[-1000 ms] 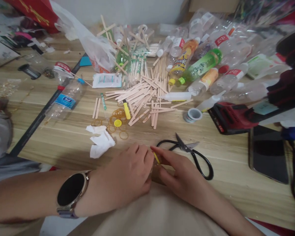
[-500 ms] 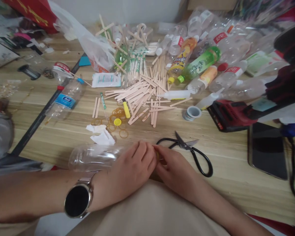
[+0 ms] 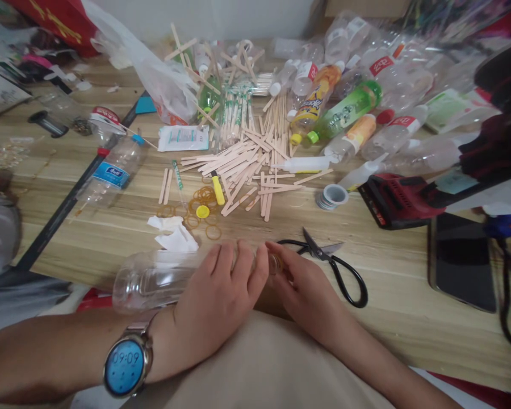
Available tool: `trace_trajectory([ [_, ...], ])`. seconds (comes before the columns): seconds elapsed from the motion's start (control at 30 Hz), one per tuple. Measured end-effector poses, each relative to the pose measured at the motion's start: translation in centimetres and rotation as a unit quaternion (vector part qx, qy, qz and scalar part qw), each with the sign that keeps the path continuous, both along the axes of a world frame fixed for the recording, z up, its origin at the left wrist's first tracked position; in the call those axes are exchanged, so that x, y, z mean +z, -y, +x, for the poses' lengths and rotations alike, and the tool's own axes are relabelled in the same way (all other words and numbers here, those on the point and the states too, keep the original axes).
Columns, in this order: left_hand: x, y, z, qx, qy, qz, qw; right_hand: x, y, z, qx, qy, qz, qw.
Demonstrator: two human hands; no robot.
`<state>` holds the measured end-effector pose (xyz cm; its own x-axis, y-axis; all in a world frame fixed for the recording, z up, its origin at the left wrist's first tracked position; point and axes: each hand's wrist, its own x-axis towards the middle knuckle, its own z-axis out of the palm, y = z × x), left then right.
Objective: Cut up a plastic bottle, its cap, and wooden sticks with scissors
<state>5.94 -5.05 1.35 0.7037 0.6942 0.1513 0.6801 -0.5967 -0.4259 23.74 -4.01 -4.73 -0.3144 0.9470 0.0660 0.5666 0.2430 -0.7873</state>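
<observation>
A clear plastic bottle (image 3: 153, 281) lies on its side near the table's front edge, its base to the left. Wrapped over its upper body is my left hand (image 3: 225, 284), with a watch (image 3: 125, 366) on that wrist. My right hand (image 3: 306, 289) is closed around the bottle's neck (image 3: 275, 263), thumb below and fingers above. Something brownish shows at the neck, too small to name. Black-handled scissors (image 3: 319, 250) lie partly spread just beyond my right hand. White paper scraps (image 3: 176, 236) rest behind the bottle.
Wooden craft sticks (image 3: 247, 165) are heaped mid-table, with rubber bands (image 3: 202, 199) and a yellow-handled tool (image 3: 218, 188) in front. Several bottles (image 3: 349, 108) crowd the back right. A red-black power tool (image 3: 402, 199) and a phone (image 3: 462, 261) sit at right. Another person's sleeve (image 3: 0, 236) shows at left.
My left hand and the bottle have shifted slightly left, with the bottle's base tilting a little toward me. More of the neck shows between my hands. The watch face has lit up.
</observation>
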Motion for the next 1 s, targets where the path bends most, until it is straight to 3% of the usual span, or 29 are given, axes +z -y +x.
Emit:
trace_trajectory([
  [0.17, 0.2, 0.1, -0.3, -0.002, 0.013, 0.005, 1.0, -0.2, -0.2, 0.5, -0.041, -0.033, 0.022, 0.998],
  [0.37, 0.2, 0.0, -0.9, 0.019, 0.049, -0.036, 0.998, 0.9, -0.1, 0.5, -0.034, -0.15, -0.115, 0.981],
  [0.6, 0.1, 0.1, -1.7, 0.066, 0.135, -0.102, 0.983, 0.9, -0.6, 0.5, -0.097, -0.329, -0.236, 0.909],
  [0.73, 0.7, -0.4, -2.4, 0.109, 0.239, -0.132, 0.956, 1.0, -0.8, 0.9, -0.108, -0.411, -0.3, 0.854],
  [0.8, 1.1, -0.9, -2.8, 0.134, 0.295, -0.139, 0.936, 1.1, -0.8, 1.6, -0.111, -0.422, -0.313, 0.843],
  [0.9, 1.8, -1.4, -3.3, 0.188, 0.381, -0.142, 0.894, 1.0, -1.2, 3.6, -0.134, -0.369, -0.247, 0.886],
  [1.0, 1.9, -1.7, -3.8, 0.212, 0.459, -0.145, 0.851, 0.6, -1.8, 6.9, -0.161, -0.153, -0.076, 0.972],
])
